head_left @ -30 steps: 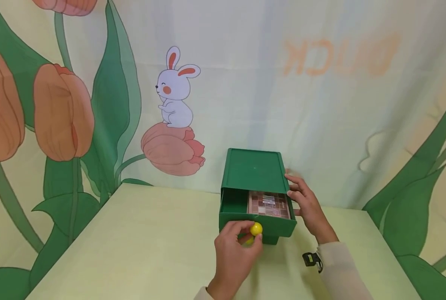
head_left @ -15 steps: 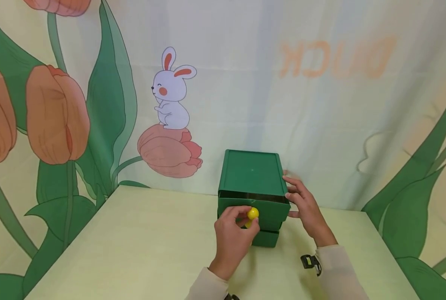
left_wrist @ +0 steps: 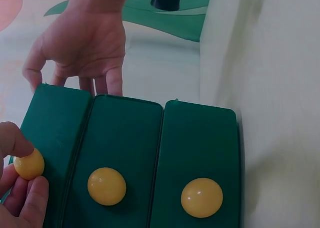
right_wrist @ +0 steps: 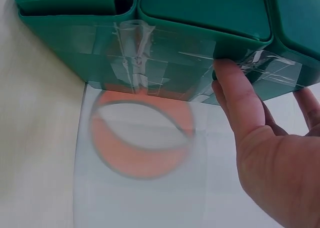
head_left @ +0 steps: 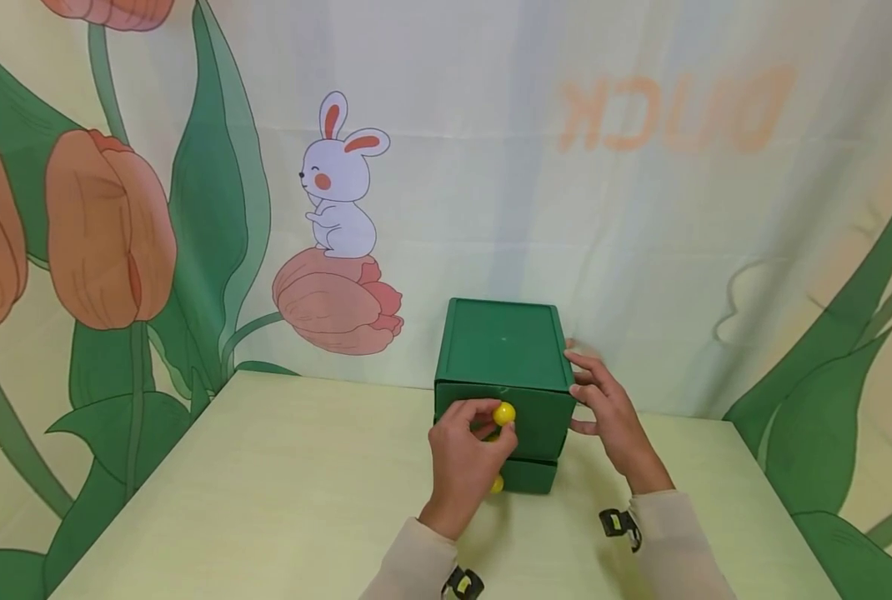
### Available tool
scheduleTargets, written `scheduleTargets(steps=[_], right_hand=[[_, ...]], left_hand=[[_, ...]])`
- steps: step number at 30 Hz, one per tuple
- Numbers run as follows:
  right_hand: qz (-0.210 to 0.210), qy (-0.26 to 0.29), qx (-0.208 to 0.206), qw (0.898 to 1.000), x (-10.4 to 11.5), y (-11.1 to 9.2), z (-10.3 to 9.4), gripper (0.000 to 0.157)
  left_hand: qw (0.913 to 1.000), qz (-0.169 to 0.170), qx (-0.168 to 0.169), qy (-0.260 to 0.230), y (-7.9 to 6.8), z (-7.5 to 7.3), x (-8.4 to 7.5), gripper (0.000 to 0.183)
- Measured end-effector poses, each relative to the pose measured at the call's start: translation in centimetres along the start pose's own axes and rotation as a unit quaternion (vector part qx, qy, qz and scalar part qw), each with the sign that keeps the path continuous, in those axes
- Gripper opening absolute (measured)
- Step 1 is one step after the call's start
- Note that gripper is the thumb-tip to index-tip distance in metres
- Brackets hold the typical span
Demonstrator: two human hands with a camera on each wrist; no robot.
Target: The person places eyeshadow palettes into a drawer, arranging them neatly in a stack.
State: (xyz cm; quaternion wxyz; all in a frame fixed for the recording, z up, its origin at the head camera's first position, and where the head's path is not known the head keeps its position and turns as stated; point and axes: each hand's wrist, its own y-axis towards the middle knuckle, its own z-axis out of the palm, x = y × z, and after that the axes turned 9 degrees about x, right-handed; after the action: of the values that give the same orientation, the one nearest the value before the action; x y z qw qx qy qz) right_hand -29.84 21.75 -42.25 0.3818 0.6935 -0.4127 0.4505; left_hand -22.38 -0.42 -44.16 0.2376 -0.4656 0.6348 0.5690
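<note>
A green drawer unit (head_left: 502,342) with three stacked drawers stands against the back curtain. My left hand (head_left: 463,458) pinches the yellow knob (head_left: 503,413) of the top drawer (head_left: 542,421), its front now flush with the frame. Two more yellow knobs show in the left wrist view, the middle knob (left_wrist: 106,186) and the bottom knob (left_wrist: 201,197). Extended fingers of my right hand (head_left: 617,425) rest against the unit's right side, near the upper part. In the right wrist view, the bottom drawer (right_wrist: 70,0) sticks out slightly, and clear tape (right_wrist: 137,57) runs across the side wall.
The pale table (head_left: 288,492) stretches left and right of the unit. A printed curtain (head_left: 491,167) with tulips and a rabbit hangs right behind it. Black straps with small devices sit at both wrists, such as the right wrist device (head_left: 620,523).
My left hand has pushed the top drawer inward by its knob, from partly open with a patterned box visible inside, to closed. My right hand has stayed at the unit's side.
</note>
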Motion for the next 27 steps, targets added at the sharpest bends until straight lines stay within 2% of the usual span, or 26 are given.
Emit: scheduleTargets(steps=[10, 18, 20, 23, 25, 27], right_hand=[[0.008, 0.002, -0.008, 1.0, -0.1, -0.8, 0.2, 0.052], [0.007, -0.007, -0.002, 1.0, 0.1, 0.0, 0.2, 0.052], [0.009, -0.011, 0.013, 1.0, 0.3, 0.2, 0.1, 0.053], [0.026, -0.033, 0.038, 0.998, 0.8, 0.2, 0.0, 0.056], [0.035, -0.066, 0.056, 0.996, 1.5, -0.3, -0.2, 0.06], [0.036, -0.125, 0.07, 0.989, 2.5, -1.1, -0.3, 0.066]], left_hand=[[0.9997, -0.017, 0.015, -0.006, 0.1, 0.2, 0.2, 0.023], [0.9994, -0.018, 0.029, 0.003, 0.6, -0.3, 0.3, 0.024], [0.999, -0.02, 0.038, 0.012, 0.8, -0.8, 0.3, 0.024], [0.9963, -0.03, 0.078, 0.021, 0.8, -2.2, 0.2, 0.028], [0.9931, -0.032, 0.108, 0.032, 0.9, -3.4, -0.2, 0.031], [0.99, -0.029, 0.13, 0.045, 0.9, -4.9, -0.8, 0.035]])
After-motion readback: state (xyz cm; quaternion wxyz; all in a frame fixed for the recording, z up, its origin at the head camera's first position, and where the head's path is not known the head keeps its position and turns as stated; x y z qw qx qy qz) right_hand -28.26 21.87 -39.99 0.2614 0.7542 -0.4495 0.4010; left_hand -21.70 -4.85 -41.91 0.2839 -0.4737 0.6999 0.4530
